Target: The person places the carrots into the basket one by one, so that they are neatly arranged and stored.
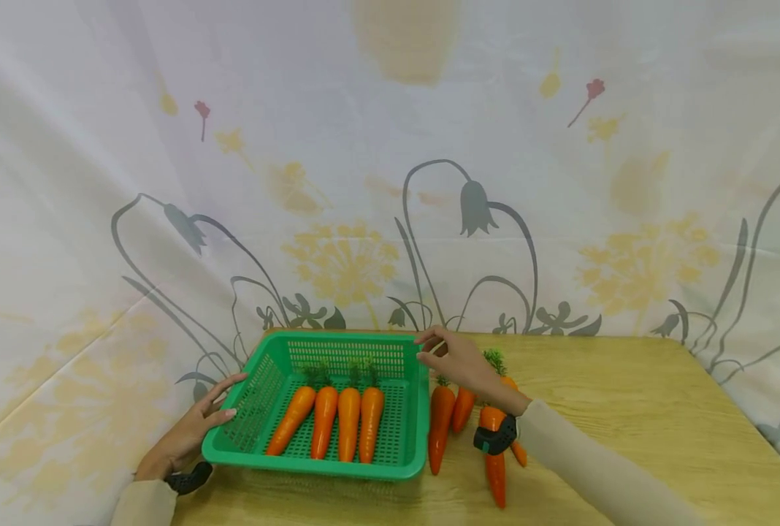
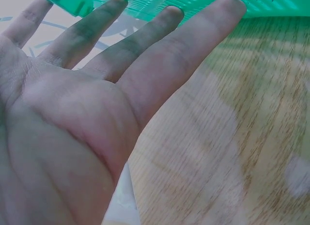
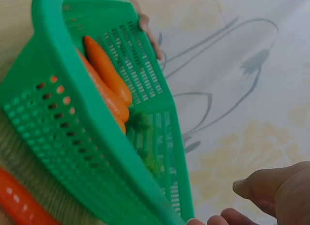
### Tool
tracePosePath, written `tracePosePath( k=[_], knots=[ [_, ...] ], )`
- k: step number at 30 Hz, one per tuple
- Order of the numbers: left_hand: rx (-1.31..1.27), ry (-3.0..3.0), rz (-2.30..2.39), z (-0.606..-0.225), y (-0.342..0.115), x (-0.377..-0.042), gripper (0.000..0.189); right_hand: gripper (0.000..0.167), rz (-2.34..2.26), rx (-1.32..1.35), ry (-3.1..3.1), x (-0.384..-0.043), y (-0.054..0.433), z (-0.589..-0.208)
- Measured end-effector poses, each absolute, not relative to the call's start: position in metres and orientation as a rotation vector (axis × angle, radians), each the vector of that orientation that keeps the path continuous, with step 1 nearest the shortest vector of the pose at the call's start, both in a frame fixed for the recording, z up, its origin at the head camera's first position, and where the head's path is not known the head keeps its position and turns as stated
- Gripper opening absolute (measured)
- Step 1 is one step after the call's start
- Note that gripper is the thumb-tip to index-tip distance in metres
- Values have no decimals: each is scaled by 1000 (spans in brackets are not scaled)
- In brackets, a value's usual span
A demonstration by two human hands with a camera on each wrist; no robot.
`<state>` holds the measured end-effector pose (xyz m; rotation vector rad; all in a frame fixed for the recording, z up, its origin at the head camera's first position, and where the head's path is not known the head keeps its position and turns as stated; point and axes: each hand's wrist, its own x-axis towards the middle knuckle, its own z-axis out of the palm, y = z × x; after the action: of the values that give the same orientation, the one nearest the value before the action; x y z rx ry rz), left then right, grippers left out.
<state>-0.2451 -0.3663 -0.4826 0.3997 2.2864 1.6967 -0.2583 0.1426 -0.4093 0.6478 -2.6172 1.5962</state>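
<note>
A green plastic basket (image 1: 311,469) stands on the table, with several orange carrots (image 1: 349,424) lying side by side inside, green tops toward the back. My left hand (image 1: 189,431) is at the basket's left side, its straight fingers (image 2: 179,55) touching the outer wall and the thumb near the rim. At the back right corner, my right hand (image 1: 459,361) hovers with loosely bent fingers and holds nothing. In the right wrist view its thumb (image 3: 261,188) is apart from the fingertips, which are close to the basket rim (image 3: 111,137).
More carrots (image 1: 441,427) lie on the wooden table (image 1: 626,409) right of the basket, some partly hidden under my right forearm. A flower-patterned curtain (image 1: 364,183) hangs behind the table and along its left side.
</note>
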Motion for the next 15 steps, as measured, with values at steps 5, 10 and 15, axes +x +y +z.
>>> tracePosePath(
  k=[5,10,15],
  knots=[
    [398,2296,1680,-482,-365,-245,62,22,1495,609,-2632,-260,165,-415],
    [411,2332,1658,-482,-366,-246,62,19,1454,576,-2604,-262,185,-421],
    [411,2332,1661,-484,-368,-245,62,19,1381,506,-2618,-261,204,-430]
  ],
)
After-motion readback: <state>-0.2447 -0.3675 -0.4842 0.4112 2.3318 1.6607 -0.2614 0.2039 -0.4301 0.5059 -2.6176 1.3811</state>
